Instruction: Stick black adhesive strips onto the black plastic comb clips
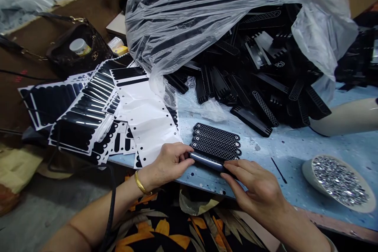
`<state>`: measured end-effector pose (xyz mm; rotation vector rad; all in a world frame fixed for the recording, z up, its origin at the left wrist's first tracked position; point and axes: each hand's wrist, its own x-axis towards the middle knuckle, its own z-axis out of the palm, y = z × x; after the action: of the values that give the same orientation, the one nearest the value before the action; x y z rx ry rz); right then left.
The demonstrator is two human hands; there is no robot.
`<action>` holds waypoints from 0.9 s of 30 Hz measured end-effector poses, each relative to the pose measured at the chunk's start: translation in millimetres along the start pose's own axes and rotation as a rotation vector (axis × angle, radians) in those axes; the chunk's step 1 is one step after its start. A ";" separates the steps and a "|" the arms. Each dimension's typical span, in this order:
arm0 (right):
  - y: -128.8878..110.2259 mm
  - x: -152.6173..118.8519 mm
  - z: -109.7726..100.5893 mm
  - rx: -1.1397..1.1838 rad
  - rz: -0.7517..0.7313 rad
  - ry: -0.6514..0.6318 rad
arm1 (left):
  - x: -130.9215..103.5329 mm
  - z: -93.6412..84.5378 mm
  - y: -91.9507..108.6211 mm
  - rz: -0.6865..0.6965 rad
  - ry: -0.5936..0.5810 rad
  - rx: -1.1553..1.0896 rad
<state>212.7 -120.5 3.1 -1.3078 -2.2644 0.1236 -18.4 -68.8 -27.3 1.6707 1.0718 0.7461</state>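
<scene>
While a glossy dark bar is held close to the near edge of the bench, one end of it is taken by each hand: the left end is pinched between thumb and fingertips of the left hand, the right end between those of the right hand. Both grips are nearly closed, with only the bar's thickness kept between the tips, so neither hand is clearly the nearer. The bar's long axis is laid across the body, dipping a little to the right, and is roughly matched by the row of black cross-hatched pieces just beyond; whether the closest one is touched cannot be told. The left wrist is angled in from the left, the right from the right, with its fingers stretched over the bar and its thumb set on the near side. Farther right, a bowl is filled with shiny metal bits; leftward, strip-bearing sheets are piled; beyond, a heap of black parts is partly covered by clear plastic.
</scene>
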 end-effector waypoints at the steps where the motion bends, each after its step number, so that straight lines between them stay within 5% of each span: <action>1: -0.3 0.3 -0.2 0.000 0.000 -0.003 | 0.0 -0.1 0.1 0.004 0.001 0.002; 27: 1.5 -0.3 2.4 0.000 0.016 -0.046 | 2.4 0.3 6.5 0.037 0.053 0.003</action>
<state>212.8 -119.6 0.4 -1.3363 -2.2930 0.1608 -15.1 -67.6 -21.2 1.6855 1.0822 0.8169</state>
